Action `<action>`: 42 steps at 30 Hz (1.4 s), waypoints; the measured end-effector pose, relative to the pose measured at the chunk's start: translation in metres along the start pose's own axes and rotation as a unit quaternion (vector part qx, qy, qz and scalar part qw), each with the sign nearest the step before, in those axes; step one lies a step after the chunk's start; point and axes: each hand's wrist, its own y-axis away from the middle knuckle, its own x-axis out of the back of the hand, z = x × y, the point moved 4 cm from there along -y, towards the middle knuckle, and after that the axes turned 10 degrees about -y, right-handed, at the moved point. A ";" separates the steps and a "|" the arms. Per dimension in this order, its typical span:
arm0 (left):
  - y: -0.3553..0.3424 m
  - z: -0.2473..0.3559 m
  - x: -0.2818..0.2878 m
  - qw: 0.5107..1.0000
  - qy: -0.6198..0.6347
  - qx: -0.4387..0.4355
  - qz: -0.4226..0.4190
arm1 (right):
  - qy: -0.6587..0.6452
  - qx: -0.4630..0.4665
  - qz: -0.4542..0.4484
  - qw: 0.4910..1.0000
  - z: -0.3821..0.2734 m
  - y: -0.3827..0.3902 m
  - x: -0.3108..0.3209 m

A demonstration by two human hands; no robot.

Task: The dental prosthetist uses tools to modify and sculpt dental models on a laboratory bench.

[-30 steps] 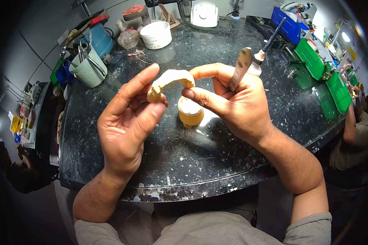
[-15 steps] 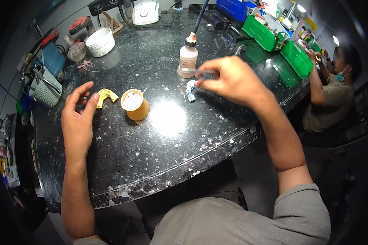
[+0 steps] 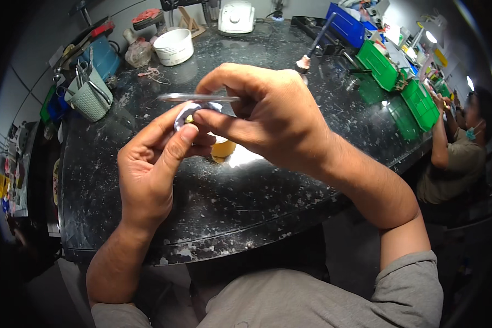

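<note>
"What is the left hand (image 3: 147,169) doing?"

"It pinches the near end of a small curved piece (image 3: 181,116) between thumb and fingers. The piece is held up above the table (image 3: 218,213), left of the middle; it looks white and dark, with 1 small yellow patch (image 3: 189,118) showing."

"And the right hand (image 3: 273,115)?"

"Its thumb presses against the same piece, and its curled fingers grip a thin metal tool (image 3: 186,98), which points left across the far side of the piece. The tool is blurred, so I can't tell its exact shape."

"What's beneath them?"

"A yellow cup (image 3: 223,149) stands on the table, partly hidden by the hands."

"And farther off?"

"At the far left, a woven holder (image 3: 93,103) full of tools, a glass flask (image 3: 137,53) and a white tub (image 3: 175,52). A white device (image 3: 236,19) sits at the far edge. To the right, a dark rod (image 3: 323,34) rises from a bottle top (image 3: 303,63), with 2 green bins (image 3: 377,65) beyond it. At the far right sits another person (image 3: 456,150)."
</note>
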 end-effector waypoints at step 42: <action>-0.015 -0.015 0.021 0.980 0.149 0.103 0.087 | -0.209 -0.032 0.041 0.977 0.066 0.018 -0.003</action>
